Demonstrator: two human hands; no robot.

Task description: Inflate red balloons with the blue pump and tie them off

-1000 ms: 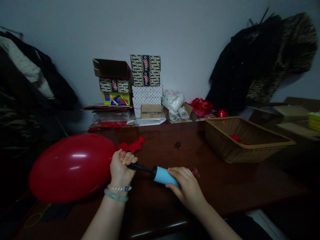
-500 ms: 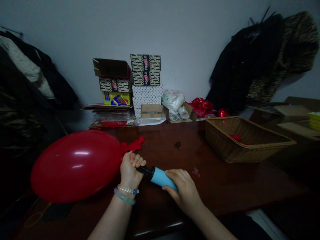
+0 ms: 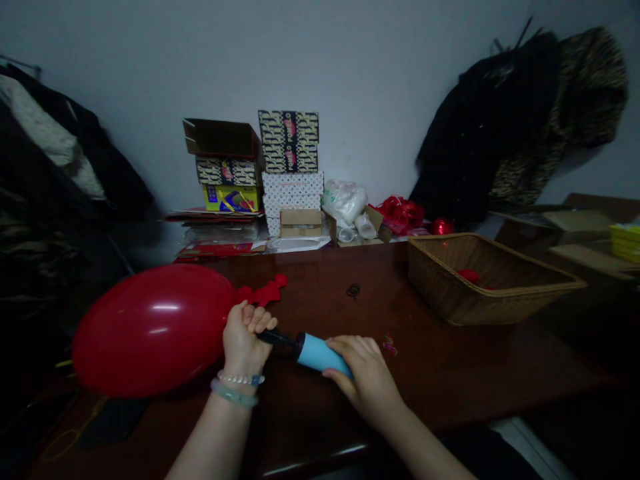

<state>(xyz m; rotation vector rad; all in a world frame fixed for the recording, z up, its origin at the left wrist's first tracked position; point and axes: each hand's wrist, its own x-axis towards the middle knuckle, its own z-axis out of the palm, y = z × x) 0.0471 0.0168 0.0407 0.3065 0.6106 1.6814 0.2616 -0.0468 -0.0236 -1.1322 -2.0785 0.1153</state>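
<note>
A large inflated red balloon (image 3: 155,330) lies to the left, its narrow end at my left hand (image 3: 247,340). That hand is closed in a fist around the black end of a balloon pump (image 3: 323,355); the balloon's neck is hidden by the fingers. My right hand (image 3: 367,380) wraps round the pump's light blue barrel from the right, thumb on the near side. The pump is tilted, with its left end farther from me. Just beyond my left fist lie flat red pieces (image 3: 265,291) on the dark table (image 3: 310,427).
A wicker basket (image 3: 450,297) with something red inside stands at the right. Black bands (image 3: 353,291) and a small colourful packet (image 3: 390,344) lie mid-table. Stacked boxes (image 3: 290,143) and plastic bags (image 3: 345,203) line the wall. Coats (image 3: 480,133) hang at both sides.
My left hand has moved left, away from my right hand, and more of the pump's black part shows between them. The balloon looks slightly smaller in view. My right hand has hardly moved.
</note>
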